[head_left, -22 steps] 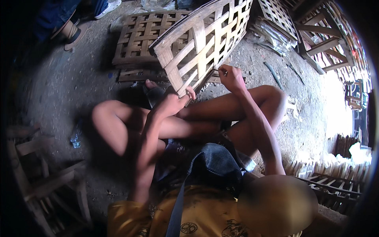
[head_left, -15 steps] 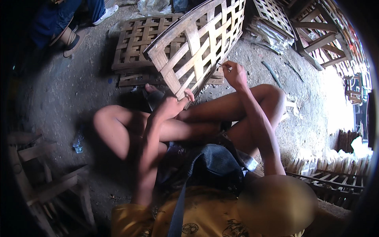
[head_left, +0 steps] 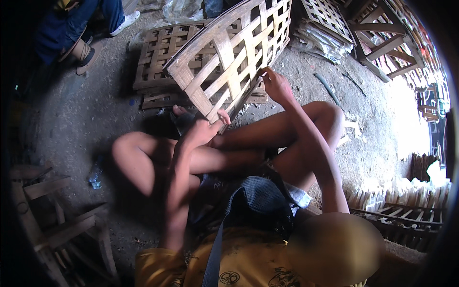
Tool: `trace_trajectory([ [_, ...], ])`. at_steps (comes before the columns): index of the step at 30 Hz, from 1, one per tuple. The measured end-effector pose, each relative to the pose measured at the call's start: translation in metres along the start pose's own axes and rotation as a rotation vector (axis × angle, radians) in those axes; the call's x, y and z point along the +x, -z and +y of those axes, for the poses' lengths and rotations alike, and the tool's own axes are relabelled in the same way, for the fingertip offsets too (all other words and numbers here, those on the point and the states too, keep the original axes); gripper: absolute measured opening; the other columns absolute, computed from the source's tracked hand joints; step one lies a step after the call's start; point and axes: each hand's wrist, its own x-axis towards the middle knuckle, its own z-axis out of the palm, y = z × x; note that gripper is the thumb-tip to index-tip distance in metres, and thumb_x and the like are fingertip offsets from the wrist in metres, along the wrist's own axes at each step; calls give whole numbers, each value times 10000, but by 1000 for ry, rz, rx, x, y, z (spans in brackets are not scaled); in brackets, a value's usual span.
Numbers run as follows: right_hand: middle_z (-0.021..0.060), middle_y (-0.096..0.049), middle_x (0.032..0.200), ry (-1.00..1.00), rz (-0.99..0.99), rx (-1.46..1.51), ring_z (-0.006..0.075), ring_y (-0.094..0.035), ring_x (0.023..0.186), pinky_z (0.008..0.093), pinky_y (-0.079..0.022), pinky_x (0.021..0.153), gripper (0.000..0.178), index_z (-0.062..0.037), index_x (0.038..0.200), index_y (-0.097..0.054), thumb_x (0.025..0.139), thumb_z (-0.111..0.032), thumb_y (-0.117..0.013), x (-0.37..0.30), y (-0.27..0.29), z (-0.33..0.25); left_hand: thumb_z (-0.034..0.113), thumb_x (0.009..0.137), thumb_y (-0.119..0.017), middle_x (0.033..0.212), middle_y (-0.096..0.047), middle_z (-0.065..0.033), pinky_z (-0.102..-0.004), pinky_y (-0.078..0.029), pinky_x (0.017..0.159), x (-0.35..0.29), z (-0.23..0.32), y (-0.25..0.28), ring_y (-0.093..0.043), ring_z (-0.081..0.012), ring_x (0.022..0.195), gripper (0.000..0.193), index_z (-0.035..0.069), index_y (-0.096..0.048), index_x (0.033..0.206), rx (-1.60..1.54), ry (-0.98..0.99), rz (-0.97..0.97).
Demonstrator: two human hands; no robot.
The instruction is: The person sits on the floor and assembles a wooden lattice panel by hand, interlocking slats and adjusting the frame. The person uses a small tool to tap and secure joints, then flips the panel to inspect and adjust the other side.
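Note:
A woven bamboo lattice panel (head_left: pixel 224 48) stands tilted in front of my crossed legs, with gaps between its flat slats. Closed round its lowest, nearest corner is my left hand (head_left: pixel 202 132), the fingers curling over the edge. At the panel's lower right edge, my right hand (head_left: pixel 278 87) has its fingers bent and pinched together, the tips against the slats. Whatever lies between those fingertips is too small and dark to tell. Behind the held panel, more lattice panels (head_left: pixel 147 63) lie stacked on the ground, partly hidden by it.
Another lattice stack (head_left: pixel 330 21) with plastic sheeting (head_left: pixel 325 44) lies at the far right, beside a wooden frame (head_left: pixel 386 48). A green strip (head_left: pixel 327 88) rests on the dusty ground. A wooden stand (head_left: pixel 71 229) is at near left. Another person's leg (head_left: pixel 112 14) shows at far left.
The panel has shifted slightly left. My right hand has moved a little left and up, bringing its fingertips onto the panel's edge. My left hand keeps hold of the corner.

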Motion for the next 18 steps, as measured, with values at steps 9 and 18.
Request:
trace_trajectory([
  [9,110,-729,964,-139,-447,373,126,-601,856,307,-480,810,341,-56,1216,-664,942,-260,-655,6,-16,4,56,963,-519,959,-656,-34,-320,-468,915,-9,-15,2,-631,-183,967,84,45,-601,957,-43,83,-83],
  [18,161,-734,920,51,-221,272,236,-696,799,364,-531,765,302,-65,1142,-712,929,-275,-677,1,-14,-9,131,1014,-489,1051,-687,-8,-305,-478,906,-16,32,21,-658,-179,992,142,79,-621,1000,103,357,-117],
])
